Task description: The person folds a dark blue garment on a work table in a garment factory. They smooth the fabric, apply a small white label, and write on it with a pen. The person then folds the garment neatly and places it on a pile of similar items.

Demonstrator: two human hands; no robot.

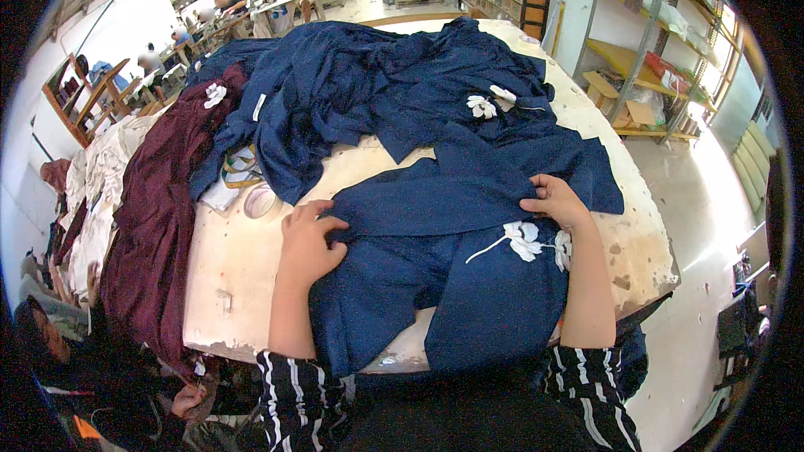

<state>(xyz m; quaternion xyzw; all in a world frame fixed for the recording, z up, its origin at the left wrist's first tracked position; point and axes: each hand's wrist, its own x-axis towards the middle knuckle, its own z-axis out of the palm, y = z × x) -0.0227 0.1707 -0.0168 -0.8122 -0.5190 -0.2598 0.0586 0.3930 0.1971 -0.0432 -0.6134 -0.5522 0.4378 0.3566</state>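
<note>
My left hand (311, 238) curls at the left edge of a folded band of a navy garment (419, 201), fingers closed on the cloth. My right hand (554, 205) pinches the band's right end. Below it, white appliqué flowers with a thin stem (524, 243) lie on the navy fabric, partly beside my right wrist. A large navy heap (335, 75) with more white flowers (481, 107) covers the back of the worn pale table (226, 276). A roll of tape (260, 201) sits left of my work.
Maroon fabric (159, 226) and cream cloth (105, 176) hang along the left. A co-worker's hand (188, 398) is at lower left. Metal shelving (636, 67) with boxes stands right, beside a pale floor aisle (687, 201). Several people work at benches in the background.
</note>
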